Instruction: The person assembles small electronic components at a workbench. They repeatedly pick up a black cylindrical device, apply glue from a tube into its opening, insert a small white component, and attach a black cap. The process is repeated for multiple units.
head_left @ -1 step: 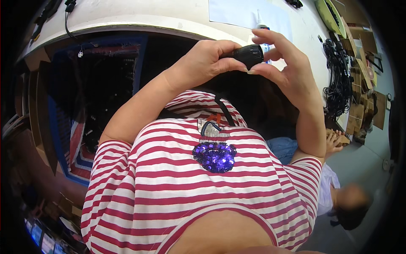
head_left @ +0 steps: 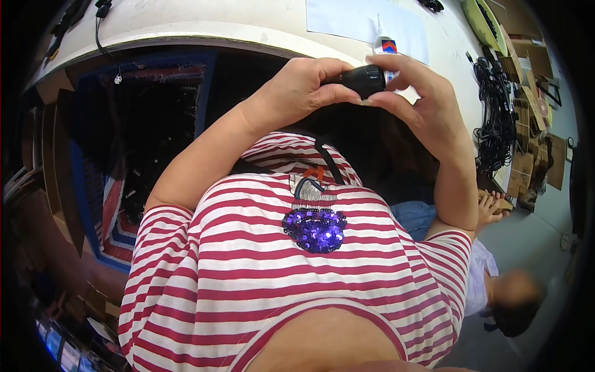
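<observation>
A black ribbed cylinder (head_left: pixel 364 82), shaped like a flashlight with a wide head, is held level above the front edge of the table. My left hand (head_left: pixel 307 87) is closed round its narrower part, thumb along the near side. At the wide end, the thumb and forefinger of my right hand (head_left: pixel 421 99) grip the rim from near and far sides. What the end face looks like is hidden. Just beyond the right fingers stands a white bottle (head_left: pixel 385 44) with a pointed nozzle and a red and blue label, partly covered by the hand.
White paper (head_left: pixel 347 18) lies on the white table (head_left: pixel 248 15). Coiled black cables (head_left: pixel 496 118) and a light green basin (head_left: pixel 480 25) are at right. Under the table, left, is a blue-edged bin (head_left: pixel 93 204) of dark parts. Another person (head_left: pixel 477 279) sits at right.
The forefinger of my right hand has come down from above onto the rim of the cylinder, uncovering more of the bottle's label. My left hand and the cylinder have stayed in place.
</observation>
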Demonstrator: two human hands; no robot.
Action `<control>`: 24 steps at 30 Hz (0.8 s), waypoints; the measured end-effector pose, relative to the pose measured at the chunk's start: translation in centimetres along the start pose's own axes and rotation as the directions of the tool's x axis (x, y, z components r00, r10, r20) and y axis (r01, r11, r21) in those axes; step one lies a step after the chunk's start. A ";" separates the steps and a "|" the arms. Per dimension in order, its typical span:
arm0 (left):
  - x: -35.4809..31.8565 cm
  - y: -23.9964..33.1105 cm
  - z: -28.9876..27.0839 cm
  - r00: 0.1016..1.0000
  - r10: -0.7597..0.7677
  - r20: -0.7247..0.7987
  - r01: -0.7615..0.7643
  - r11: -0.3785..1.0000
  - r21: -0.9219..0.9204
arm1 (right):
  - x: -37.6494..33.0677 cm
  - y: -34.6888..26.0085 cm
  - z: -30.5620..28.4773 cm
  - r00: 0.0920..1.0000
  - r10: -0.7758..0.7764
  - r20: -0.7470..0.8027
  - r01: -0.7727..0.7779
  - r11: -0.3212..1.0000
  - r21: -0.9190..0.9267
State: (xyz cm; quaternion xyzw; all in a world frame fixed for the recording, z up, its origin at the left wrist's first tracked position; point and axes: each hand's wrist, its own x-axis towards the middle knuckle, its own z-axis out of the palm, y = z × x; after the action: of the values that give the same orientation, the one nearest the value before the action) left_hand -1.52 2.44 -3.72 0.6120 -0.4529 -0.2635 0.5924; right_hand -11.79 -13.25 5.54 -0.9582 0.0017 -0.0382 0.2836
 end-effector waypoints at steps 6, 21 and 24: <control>0.2 1.2 0.7 0.999 -0.051 -0.006 0.051 0.992 0.115 | -0.3 -0.8 -1.1 0.991 0.113 0.066 -0.122 0.982 0.141; 3.2 3.7 0.6 0.985 -0.046 -0.166 -0.129 0.437 -0.890 | -3.0 0.7 4.9 0.987 0.094 0.129 -0.144 0.876 0.460; 4.3 4.4 0.6 0.982 -0.042 -0.183 -0.151 0.408 -0.900 | -4.7 0.5 6.3 0.929 0.191 0.316 -0.359 0.664 0.656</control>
State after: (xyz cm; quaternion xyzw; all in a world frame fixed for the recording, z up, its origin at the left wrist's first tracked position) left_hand -1.18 -1.10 1.35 0.1974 -0.2023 -0.3922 0.8754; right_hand -16.03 -10.16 -0.37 -0.7636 0.1013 0.1137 0.6275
